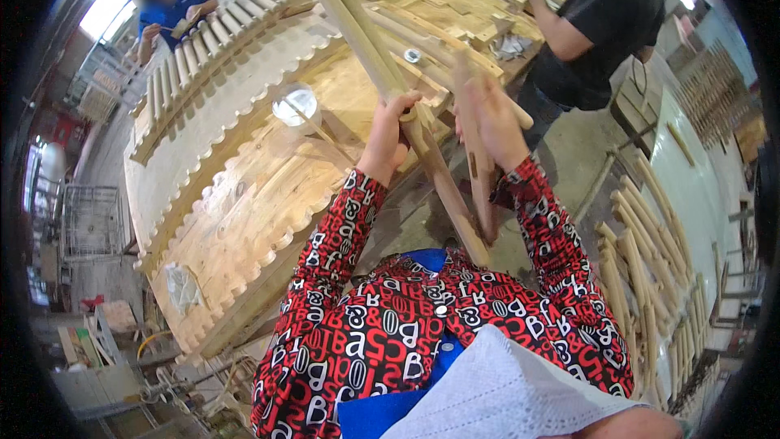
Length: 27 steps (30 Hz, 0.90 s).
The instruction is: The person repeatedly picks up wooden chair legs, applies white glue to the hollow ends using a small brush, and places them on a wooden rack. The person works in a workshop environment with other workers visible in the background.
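Observation:
My left hand (390, 138) is wrapped round a long pale wooden rail (443, 179), which slants from the bench down toward my chest. Its upper stretch lies in line with or beside other long poles (357, 32); whether they are joined I cannot tell. Just to the right, my right hand (496, 122) is closed on a second, darker wooden piece (479, 183) with a small slot in its face. Motion blurs this hand and the top of its piece. The lower ends of both pieces come close together in front of me.
A workbench (236, 203) with scalloped wooden strips holds a white tub (294, 106) with a stick in it. Poles stand racked (187, 57) at far left, near a person in blue. Another person (605, 32) in black stands at right. Several wooden poles (642, 252) lie stacked at lower right.

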### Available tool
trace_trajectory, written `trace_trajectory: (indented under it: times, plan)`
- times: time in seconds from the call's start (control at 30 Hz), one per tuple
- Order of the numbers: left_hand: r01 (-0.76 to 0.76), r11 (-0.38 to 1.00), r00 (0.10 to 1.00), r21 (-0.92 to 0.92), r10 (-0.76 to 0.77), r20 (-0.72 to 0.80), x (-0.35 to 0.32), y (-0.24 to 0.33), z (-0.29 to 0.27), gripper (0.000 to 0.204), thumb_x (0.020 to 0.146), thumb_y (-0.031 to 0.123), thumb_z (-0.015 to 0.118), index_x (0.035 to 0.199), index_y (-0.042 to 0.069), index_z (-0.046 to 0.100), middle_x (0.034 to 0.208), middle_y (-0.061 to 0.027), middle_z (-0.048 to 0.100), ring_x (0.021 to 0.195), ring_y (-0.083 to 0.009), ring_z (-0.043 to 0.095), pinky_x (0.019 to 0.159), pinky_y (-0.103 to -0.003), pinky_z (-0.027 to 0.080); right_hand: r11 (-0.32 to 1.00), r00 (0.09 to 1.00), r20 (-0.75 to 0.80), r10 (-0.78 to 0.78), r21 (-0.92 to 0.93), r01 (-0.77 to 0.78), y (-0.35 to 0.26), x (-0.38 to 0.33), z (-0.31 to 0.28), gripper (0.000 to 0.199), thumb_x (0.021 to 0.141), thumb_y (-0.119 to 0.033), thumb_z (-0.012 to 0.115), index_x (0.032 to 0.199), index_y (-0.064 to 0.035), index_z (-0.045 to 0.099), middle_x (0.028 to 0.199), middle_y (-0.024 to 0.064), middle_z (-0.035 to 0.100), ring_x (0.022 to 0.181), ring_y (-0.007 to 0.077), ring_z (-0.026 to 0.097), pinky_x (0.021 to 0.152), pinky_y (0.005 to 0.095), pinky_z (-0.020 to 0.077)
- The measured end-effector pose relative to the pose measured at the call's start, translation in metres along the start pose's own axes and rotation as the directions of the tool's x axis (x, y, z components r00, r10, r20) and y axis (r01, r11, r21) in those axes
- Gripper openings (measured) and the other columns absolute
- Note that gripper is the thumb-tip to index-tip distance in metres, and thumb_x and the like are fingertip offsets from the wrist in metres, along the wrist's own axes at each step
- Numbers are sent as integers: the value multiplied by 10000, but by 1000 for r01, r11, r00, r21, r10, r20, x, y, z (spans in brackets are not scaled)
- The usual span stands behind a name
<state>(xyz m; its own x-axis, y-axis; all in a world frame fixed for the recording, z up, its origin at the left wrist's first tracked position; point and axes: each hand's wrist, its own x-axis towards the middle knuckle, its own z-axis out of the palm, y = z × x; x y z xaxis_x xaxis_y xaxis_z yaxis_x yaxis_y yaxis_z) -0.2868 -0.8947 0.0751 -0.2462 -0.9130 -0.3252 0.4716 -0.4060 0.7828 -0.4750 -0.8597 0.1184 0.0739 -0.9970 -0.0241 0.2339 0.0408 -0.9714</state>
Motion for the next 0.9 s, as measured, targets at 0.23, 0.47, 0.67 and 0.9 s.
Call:
trace_trajectory:
  times: [0.23, 0.47, 0.67, 0.9]
  plan:
    - [10, 989, 976, -151, -42, -213, 73, 51, -19, 422, 858, 267, 629, 1153, -21, 541, 1019, -193, 661, 864, -326, 661, 796, -497, 568, 775, 973, 0, 229, 605, -182, -19, 3, -45, 414, 1005, -428, 456, 1198, -63, 446, 810, 79, 560, 594, 178, 567, 531, 321, 503]
    - [19, 964, 946, -264, -103, -308, 118, 46, -43, 461, 874, 303, 611, 1193, 2, 467, 1067, -205, 620, 968, -341, 632, 871, -550, 535, 770, 878, 323, 353, 433, -469, 13, -89, -71, 713, 742, -67, 693, 1360, -22, 340, 875, 103, 598, 692, 233, 637, 626, 381, 549]
    - [-359, 894, 770, 267, 446, -457, 76, 20, -29, 515, 916, 143, 577, 1368, -9, 384, 1287, -181, 514, 1158, -314, 540, 1001, -451, 461, 978, 980, 95, 174, -131, -161, 39, -72, -88, 530, 792, -133, 697, 1252, 15, 480, 952, 86, 619, 865, 188, 626, 813, 327, 514]
    - [-126, 894, 918, 431, 269, -290, -58, -23, 3, 473, 971, 147, 530, 1400, 21, 376, 1275, -109, 513, 1152, -180, 535, 902, -322, 484, 952, 898, 317, 305, -97, -290, 92, -26, -53, 527, 852, -99, 667, 1317, 29, 454, 1168, 105, 602, 1048, 176, 607, 923, 317, 491]
